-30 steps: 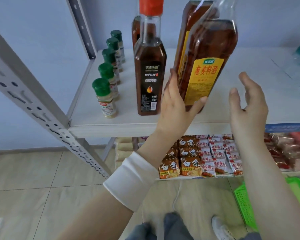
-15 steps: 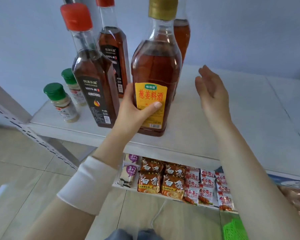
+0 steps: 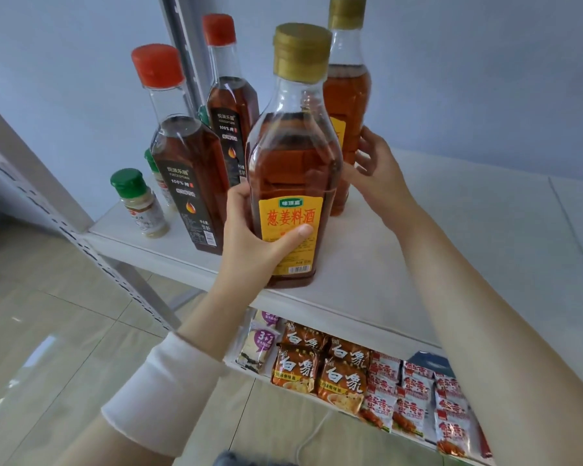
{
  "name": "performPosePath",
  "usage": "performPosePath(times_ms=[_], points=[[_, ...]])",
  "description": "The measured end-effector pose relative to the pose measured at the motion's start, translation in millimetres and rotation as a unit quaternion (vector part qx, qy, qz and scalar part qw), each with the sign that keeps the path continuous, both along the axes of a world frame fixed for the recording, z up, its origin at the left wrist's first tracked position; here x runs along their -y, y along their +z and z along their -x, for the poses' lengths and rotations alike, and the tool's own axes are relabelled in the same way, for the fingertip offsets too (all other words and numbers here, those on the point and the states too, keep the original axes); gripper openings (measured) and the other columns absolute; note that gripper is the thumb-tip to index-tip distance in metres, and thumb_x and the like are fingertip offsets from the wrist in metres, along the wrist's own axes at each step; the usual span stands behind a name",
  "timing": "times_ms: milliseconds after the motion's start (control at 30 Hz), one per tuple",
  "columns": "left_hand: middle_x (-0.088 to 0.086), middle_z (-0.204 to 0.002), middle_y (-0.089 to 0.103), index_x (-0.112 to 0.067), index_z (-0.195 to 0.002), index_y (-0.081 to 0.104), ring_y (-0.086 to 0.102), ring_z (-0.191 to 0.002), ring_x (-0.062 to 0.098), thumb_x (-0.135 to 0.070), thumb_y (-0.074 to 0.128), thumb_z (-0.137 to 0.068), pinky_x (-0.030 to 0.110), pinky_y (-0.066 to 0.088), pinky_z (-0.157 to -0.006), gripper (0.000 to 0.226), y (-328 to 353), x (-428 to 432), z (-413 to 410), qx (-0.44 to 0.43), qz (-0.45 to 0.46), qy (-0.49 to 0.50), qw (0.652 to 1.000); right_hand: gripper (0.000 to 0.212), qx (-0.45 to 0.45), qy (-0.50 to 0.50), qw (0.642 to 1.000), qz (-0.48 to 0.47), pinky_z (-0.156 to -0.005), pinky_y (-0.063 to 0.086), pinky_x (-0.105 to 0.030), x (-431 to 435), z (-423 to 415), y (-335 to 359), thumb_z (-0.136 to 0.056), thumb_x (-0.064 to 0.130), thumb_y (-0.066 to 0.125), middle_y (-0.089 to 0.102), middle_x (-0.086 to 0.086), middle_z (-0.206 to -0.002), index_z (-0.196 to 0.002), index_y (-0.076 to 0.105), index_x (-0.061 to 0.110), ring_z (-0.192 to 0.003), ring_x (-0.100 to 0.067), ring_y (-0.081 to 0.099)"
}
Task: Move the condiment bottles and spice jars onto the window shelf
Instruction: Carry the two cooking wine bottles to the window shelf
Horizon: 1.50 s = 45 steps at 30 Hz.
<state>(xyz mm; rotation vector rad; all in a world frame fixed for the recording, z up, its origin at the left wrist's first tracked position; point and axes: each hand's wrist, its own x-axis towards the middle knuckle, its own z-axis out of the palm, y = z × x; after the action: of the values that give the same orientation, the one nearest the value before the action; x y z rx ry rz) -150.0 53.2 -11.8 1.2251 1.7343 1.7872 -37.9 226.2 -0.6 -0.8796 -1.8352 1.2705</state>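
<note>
The front cooking wine bottle (image 3: 293,169) looks brown-red inside. It has a gold cap and a yellow label with red letters. The back cooking wine bottle (image 3: 349,85) has the same colours. The near oil bottle (image 3: 189,169) and the far oil bottle (image 3: 233,112) have red caps and black labels. The spice jar (image 3: 138,203) has a green lid. The shelf (image 3: 451,247) is white.

White shelf board (image 3: 451,247) carries: front cooking wine bottle (image 3: 293,169), rear cooking wine bottle (image 3: 349,92), two red-capped oil bottles (image 3: 189,169), green-capped spice jar (image 3: 142,203), likely more jars behind.

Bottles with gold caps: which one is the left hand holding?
The front bottle with the yellow label; the left hand grips its lower part. The back bottle stands behind it, in the right hand.
</note>
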Motion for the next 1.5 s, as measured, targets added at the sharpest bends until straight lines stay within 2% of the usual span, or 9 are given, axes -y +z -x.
performPosePath(times_ms=[200,267,400,700,867,1033,1167,1367,1500], points=[[-0.012,-0.092,0.059,-0.033,-0.098,0.040,0.063,-0.080,-0.008,-0.025,0.082,-0.060,0.009,0.049,-0.065,0.057,6,22,-10,0.021,-0.004,0.000,1.000,0.064,-0.012,-0.011,0.999,0.035,-0.083,0.051,-0.022,-7,19,1,-0.075,0.019,0.076,0.058,0.010,-0.110,-0.130,0.042,0.012,-0.097,-0.003,0.059],[-0.014,-0.090,0.059,-0.032,-0.097,0.040,0.063,-0.079,-0.009,-0.030,0.082,-0.060,0.008,0.048,-0.063,0.056,7,27,-10,0.037,-0.005,0.014,0.999,0.060,-0.002,-0.025,0.999,0.034,-0.082,0.050,-0.024,-9,24,0,-0.073,0.021,0.078,0.061,0.003,-0.112,-0.124,0.047,0.013,-0.098,-0.009,0.060],[-0.016,-0.088,0.062,-0.034,-0.097,0.041,0.064,-0.080,-0.007,-0.038,0.083,-0.054,0.009,0.049,-0.062,0.060,8,39,-7,0.055,-0.003,0.031,0.998,0.052,-0.007,-0.054,0.998,0.022,-0.069,0.048,-0.014,-8,26,2,-0.068,0.021,0.082,0.062,0.004,-0.106,-0.110,0.051,0.018,-0.093,-0.010,0.061],[-0.014,-0.092,0.059,-0.035,-0.098,0.041,0.062,-0.081,-0.010,-0.034,0.082,-0.059,0.009,0.049,-0.063,0.057,8,82,-1,0.065,-0.010,-0.013,0.998,0.047,0.004,-0.124,0.992,0.008,-0.069,0.048,-0.016,46,0,10,-0.069,0.019,0.081,0.063,0.003,-0.106,-0.108,0.055,0.016,-0.093,-0.010,0.060],[-0.017,-0.092,0.057,-0.039,-0.097,0.040,0.060,-0.079,-0.014,-0.041,0.068,-0.052,0.008,0.049,-0.061,0.054,10,121,13,0.099,-0.016,-0.042,0.994,0.047,-0.015,-0.132,0.991,0.010,-0.065,0.052,-0.013,113,-13,23,-0.071,0.014,0.078,0.065,0.005,-0.100,-0.112,0.057,0.011,-0.088,-0.004,0.064],[-0.018,-0.095,0.056,-0.040,-0.096,0.039,0.060,-0.079,-0.014,-0.042,0.068,-0.052,0.008,0.050,-0.061,0.054,6,173,37,0.107,-0.008,-0.053,0.993,0.043,0.018,-0.134,0.991,0.019,-0.074,0.051,-0.020,193,-10,20,-0.071,0.019,0.078,0.064,0.008,-0.099,-0.108,0.056,0.019,-0.090,-0.007,0.063],[-0.017,-0.097,0.057,-0.040,-0.098,0.038,0.061,-0.080,-0.013,-0.044,0.069,-0.052,0.009,0.050,-0.063,0.055,-3,218,55,0.102,0.009,-0.038,0.994,0.042,0.037,-0.113,0.992,0.037,-0.073,0.049,-0.018,254,5,1,-0.071,0.023,0.077,0.062,0.011,-0.099,-0.107,0.054,0.024,-0.089,-0.004,0.061],[-0.014,-0.099,0.058,-0.038,-0.098,0.041,0.063,-0.082,-0.006,-0.042,0.070,-0.051,0.016,0.054,-0.065,0.055,-20,288,80,0.109,0.034,0.043,0.993,0.031,0.017,0.004,0.995,0.099,-0.056,0.048,-0.006,325,48,-34,-0.075,0.022,0.074,0.063,0.023,-0.088,-0.094,0.055,0.036,-0.073,0.013,0.062],[-0.012,-0.099,0.059,-0.035,-0.102,0.041,0.063,-0.087,0.004,-0.043,0.070,-0.050,0.020,0.054,-0.067,0.060,-31,337,103,0.126,0.047,0.135,0.982,0.037,0.016,0.075,0.985,0.152,-0.065,0.052,-0.015,363,83,-53,-0.065,0.029,0.076,0.067,0.018,-0.092,-0.098,0.058,0.033,-0.082,0.005,0.066]])
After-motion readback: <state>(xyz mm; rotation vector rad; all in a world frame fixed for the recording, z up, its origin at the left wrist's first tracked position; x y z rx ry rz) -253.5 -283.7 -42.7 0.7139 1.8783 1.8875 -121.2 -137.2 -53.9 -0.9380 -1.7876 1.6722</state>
